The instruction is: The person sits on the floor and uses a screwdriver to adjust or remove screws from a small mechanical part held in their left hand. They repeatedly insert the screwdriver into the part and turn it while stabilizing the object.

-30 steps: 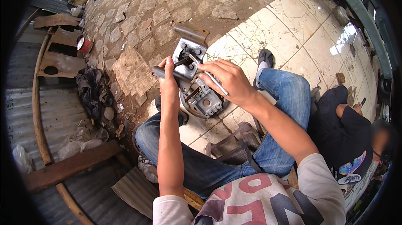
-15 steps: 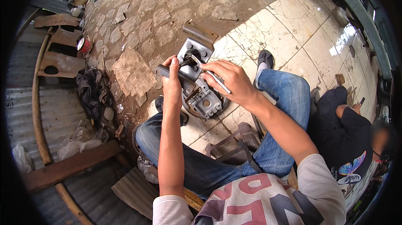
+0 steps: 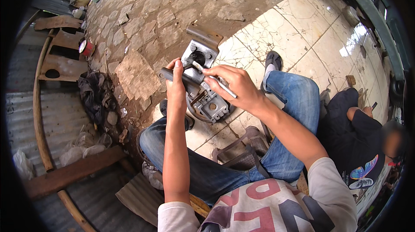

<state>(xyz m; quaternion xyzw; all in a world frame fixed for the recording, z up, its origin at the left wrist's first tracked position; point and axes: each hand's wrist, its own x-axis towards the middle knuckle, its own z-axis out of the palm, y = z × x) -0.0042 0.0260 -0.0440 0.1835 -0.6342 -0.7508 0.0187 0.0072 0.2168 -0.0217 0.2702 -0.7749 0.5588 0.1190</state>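
I sit with my knees apart and hold a grey metal machine part (image 3: 203, 61) up in front of me. My left hand (image 3: 176, 86) grips a dark cylindrical shaft sticking out of its left side. My right hand (image 3: 233, 85) holds a thin silver metal rod (image 3: 220, 84), its far tip resting at the round hole in the square flange of the part. Below the hands a second flanged end of the part (image 3: 212, 106) faces up.
Rough stone paving (image 3: 142, 24) lies ahead, cracked white tiles (image 3: 302, 37) to the right. Another person in a dark shirt (image 3: 359, 145) sits low at my right. Wooden boards (image 3: 60, 55), a dark rag heap (image 3: 93, 96) and corrugated sheet (image 3: 47, 119) lie left.
Both hands and the metal part have risen slightly and shifted toward the stone paving. The rod's tip has moved up to the round hole of the flange.
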